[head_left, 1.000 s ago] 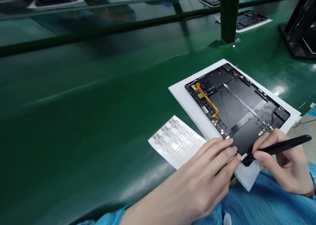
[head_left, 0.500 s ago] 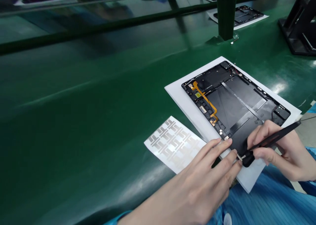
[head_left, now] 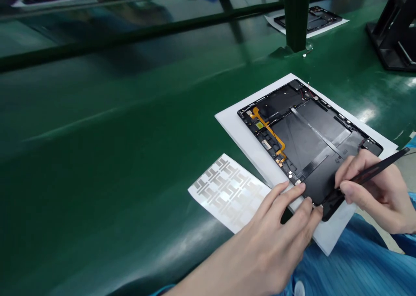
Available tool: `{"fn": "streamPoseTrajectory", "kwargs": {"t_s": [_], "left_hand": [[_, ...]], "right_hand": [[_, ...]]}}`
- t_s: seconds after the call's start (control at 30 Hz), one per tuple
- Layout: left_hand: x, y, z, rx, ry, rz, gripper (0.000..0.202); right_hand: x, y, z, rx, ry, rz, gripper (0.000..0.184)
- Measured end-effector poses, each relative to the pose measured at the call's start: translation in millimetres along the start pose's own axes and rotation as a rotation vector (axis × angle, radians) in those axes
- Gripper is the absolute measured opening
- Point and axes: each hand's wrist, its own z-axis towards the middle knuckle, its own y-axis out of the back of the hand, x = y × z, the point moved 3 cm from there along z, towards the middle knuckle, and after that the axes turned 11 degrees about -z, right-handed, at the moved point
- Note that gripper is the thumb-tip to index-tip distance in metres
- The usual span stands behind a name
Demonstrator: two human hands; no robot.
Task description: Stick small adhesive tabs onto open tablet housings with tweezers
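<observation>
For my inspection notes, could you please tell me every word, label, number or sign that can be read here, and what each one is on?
No word, brand or number can be read clearly.
Black panel in the tablet housing: small marks, too blurred to read.
White sticker on the tablet housing: too small to read.
Silvery patterned sheet: repeated shapes only, no readable text.
Black pointed tool in the right hand: no readable marking.

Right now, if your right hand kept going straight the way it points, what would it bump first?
Your right hand would probably meet the black panel of the opened tablet first, though depth is hard to judge from here.
</observation>
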Motion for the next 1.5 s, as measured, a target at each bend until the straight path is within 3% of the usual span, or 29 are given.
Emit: {"fn": "streamPoseTrajectory", "kwargs": {"t_s": [0.4, 0.6, 0.8, 0.9, 1.03, 1.13, 1.2, 1.3, 1.37, 1.43, 1.5], "left_hand": [[-3.4, -8.1, -4.8, -0.003, 0.040, 0.003, 0.034], [-2.5, -3.8, -0.1, 0.013, 0.039, -0.013, 0.032], [-1.9, -3.4, 0.7, 0.025, 0.038, -0.030, 0.028], [-6.4, -4.9, 0.9, 0.023, 0.044, -0.029, 0.027], [-5.3, 4.9, 13.8, -0.027, 0.028, -0.101, 0.029], [27.5, 23.0, 33.1, -0.052, 0.154, -0.206, 0.031], [69.3, 38.0, 43.3, -0.068, 0.378, -0.187, 0.033], [135.8, 62.2, 47.3, -0.180, 0.597, -0.101, 0.050], [171.5, 72.0, 40.8, -0.211, 0.743, -0.112, 0.040], [192.8, 74.8, 30.2, -0.189, 0.849, -0.178, 0.026], [199.9, 72.5, 20.3, -0.147, 0.910, -0.281, 0.023]], "right_hand": [[4.3, -7.2, 0.6, 0.042, 0.031, -0.118, 0.011], [0.6, 1.0, 2.2, 0.012, -0.005, -0.153, 0.011], [-11.3, 23.3, 5.4, -0.135, -0.017, -0.263, 0.012], [-17.0, 26.4, 6.0, -0.158, -0.042, -0.156, 0.011], [-24.7, 23.5, 0.3, -0.308, -0.082, 0.038, 0.015], [-28.9, 17.5, -6.8, -0.429, -0.070, 0.055, 0.017], [-30.8, 13.1, -10.5, -0.486, -0.066, 0.039, 0.018], [-33.0, 7.7, -13.4, -0.525, -0.065, 0.022, 0.021], [-34.8, 4.7, -14.4, -0.531, -0.072, 0.022, 0.023], [-37.1, 2.2, -15.5, -0.534, -0.087, 0.027, 0.025], [-39.5, 0.3, -16.9, -0.538, -0.105, 0.034, 0.026]]}}
